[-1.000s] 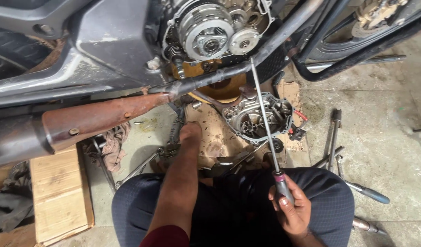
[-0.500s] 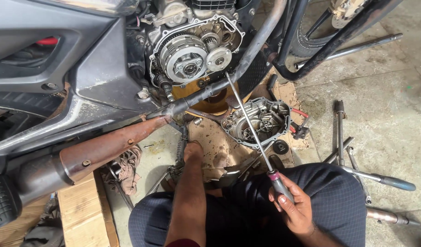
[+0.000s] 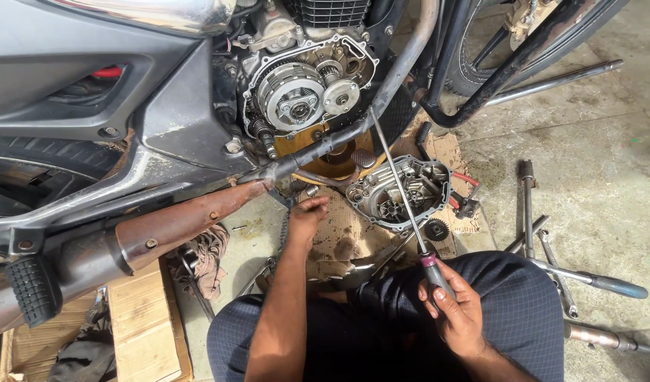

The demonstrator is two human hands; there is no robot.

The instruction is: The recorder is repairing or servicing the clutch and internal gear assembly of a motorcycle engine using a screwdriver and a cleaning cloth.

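R hand (image 3: 458,311) is clamped round the handle of a long screwdriver (image 3: 402,198), low near-right, over the lap. The shaft runs up and left, across the removed engine cover (image 3: 401,192) on the floor, w/ the tip reaching the motorcycle frame tube by the exposed clutch (image 3: 291,95). Can't tell if the tip is seated in anything.

L hand (image 3: 307,218) is out in front, fingers curled at small dark parts just under the rusty exhaust pipe (image 3: 190,223). Can't tell whether it grips something or only touches, since the fingers hide it.

Handling, as a judgement: screwdriver looks stiff steel, light, long and thin, so the tip will wander unless steadied nr the far end. The handle is the right place to hold, tho oily fingers could slip on it. The shaft is prob slick w/ grease.

The engine cover looks like cast metal, rigid, moderately heavy, w/ a thin mating edge that could nick. Best lifted by the outer rim w/ both hands, not by the inner gears.

Loose tools (image 3: 530,233) lie on the concrete floor (image 3: 607,163) to the right, well apart from both hands. A wooden block (image 3: 144,318) sits near-left.
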